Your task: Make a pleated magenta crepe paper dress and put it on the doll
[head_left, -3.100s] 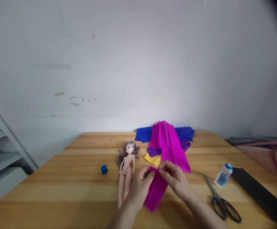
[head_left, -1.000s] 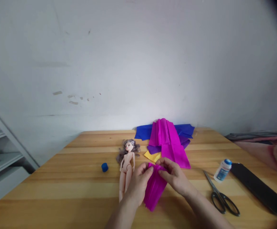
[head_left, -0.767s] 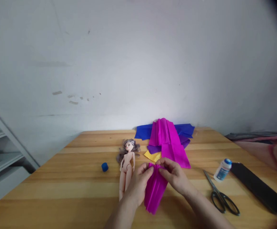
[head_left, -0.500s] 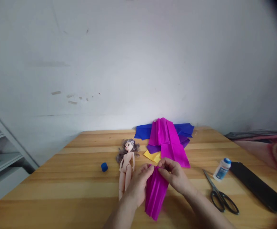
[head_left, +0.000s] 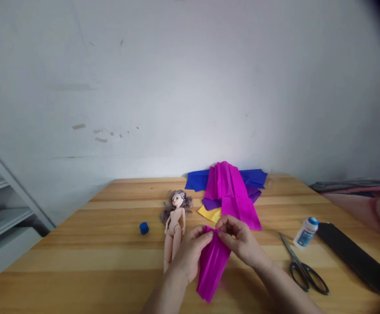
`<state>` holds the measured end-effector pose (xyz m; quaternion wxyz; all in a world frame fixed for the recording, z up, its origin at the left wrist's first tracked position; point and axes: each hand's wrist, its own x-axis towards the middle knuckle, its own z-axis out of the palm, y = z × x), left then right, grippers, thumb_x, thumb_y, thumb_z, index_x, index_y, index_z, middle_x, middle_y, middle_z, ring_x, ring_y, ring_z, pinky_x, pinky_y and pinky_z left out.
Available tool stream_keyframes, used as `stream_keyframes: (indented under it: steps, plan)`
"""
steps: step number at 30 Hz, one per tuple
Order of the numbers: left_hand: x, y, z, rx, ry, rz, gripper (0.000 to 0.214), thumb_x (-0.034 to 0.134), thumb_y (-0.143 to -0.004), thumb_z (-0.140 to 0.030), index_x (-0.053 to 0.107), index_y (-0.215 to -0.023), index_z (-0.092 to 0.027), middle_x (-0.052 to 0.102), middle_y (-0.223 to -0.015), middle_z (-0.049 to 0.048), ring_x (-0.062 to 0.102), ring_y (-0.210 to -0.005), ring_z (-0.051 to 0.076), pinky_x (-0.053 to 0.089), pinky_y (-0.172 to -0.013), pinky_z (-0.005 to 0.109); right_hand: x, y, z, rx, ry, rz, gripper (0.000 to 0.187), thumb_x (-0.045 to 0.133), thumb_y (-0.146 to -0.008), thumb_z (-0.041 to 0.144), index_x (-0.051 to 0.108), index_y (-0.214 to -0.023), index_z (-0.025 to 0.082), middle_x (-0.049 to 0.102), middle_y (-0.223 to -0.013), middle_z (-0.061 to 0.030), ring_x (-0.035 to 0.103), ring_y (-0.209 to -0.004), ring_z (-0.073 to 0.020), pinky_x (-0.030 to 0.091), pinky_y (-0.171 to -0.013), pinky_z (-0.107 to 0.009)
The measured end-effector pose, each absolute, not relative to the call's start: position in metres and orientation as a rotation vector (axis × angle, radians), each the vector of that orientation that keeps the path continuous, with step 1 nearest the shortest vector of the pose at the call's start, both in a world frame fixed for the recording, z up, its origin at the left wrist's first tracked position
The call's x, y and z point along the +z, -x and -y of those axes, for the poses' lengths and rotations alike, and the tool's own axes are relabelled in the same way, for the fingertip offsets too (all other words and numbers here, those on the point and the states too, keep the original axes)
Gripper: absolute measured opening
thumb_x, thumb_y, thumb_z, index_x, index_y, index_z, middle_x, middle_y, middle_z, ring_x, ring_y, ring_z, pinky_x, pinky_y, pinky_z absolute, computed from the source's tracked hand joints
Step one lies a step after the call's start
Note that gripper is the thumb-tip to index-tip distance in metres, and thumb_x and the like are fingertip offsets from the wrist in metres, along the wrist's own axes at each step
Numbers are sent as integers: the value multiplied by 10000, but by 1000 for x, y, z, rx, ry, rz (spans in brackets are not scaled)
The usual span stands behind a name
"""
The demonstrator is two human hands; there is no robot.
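A strip of magenta crepe paper (head_left: 213,270), gathered in lengthwise folds, hangs between my two hands. My left hand (head_left: 193,250) pinches its upper edge from the left, thumb on top. On the other side my right hand (head_left: 235,237) grips the same top edge between thumb and fingers, close to the left thumb. Just left of my left hand a doll (head_left: 175,218) with grey wavy hair lies face up, its lower legs hidden behind my forearm. Beyond my hands, a larger magenta sheet (head_left: 231,187) rests over blue paper (head_left: 195,181), purple paper (head_left: 211,203) and yellow paper (head_left: 211,213).
Black-handled scissors (head_left: 301,266) lie right of my right forearm. A glue bottle (head_left: 306,233) with a blue cap stands beyond them, beside a long black flat object (head_left: 350,255). A small blue cap (head_left: 144,228) sits left of the doll on the wooden table (head_left: 95,244).
The lower end of the magenta strip has swung slightly left. My left thumb has shifted a little right along the top edge, and both hands keep their pinch.
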<state>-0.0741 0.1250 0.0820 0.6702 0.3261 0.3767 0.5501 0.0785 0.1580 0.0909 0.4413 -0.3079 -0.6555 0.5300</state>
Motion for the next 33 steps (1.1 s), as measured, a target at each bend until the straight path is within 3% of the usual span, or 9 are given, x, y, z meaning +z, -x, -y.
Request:
stream_keyframes:
  steps: [12, 21, 33]
  plan:
    - [80, 73, -127, 1307, -798, -934, 228, 758, -642, -291, 589, -673, -142, 548, -578, -39, 481, -560, 82, 366, -551, 206, 93, -83, -158, 1281, 745, 1704, 172, 608, -792, 301, 518, -740, 164, 465, -618, 40, 391, -542, -77, 298, -489, -204]
    - [71, 75, -128, 1280, -917, -1004, 201, 700, -717, -323, 603, -760, -153, 563, -659, -24, 494, -627, 98, 372, -591, 215, 99, -83, -155, 1304, 749, 1689, 226, 630, -792, 367, 534, -848, 171, 481, -637, 41, 416, -569, -86, 315, -506, -204]
    - [76, 76, -126, 1302, -943, -1037, 236, 714, -699, -356, 588, -698, -157, 518, -612, -46, 462, -592, 89, 357, -565, 209, 93, -83, -156, 1222, 771, 1750, 219, 603, -816, 371, 566, -767, 161, 529, -659, 13, 450, -583, -94, 354, -519, -212]
